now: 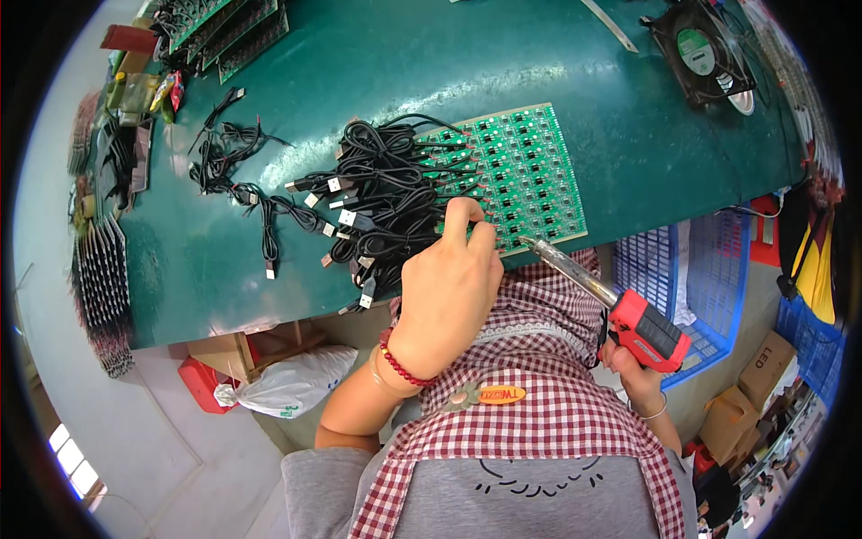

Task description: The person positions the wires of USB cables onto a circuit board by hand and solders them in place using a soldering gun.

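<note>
A green circuit board panel [530, 171] with rows of small components lies on the green table. Several black USB cables [386, 198] are bundled at its left, their wire ends reaching onto the board. Over the board's near left corner, my left hand [453, 292] is closed in a pinch on the end of one black cable; its fingers partly hide the wire. My right hand [636, 375] grips a red and black soldering iron [648, 331] from below. The iron's metal tip points left and meets the board's near edge, just right of my left fingertips.
Loose black cables [224, 162] lie farther left on the table. Stacked circuit boards [229, 36] stand at the far left, and a black fan [700, 54] at the far right. Blue plastic crates [718, 278] and cardboard boxes [732, 422] are below the table's right side.
</note>
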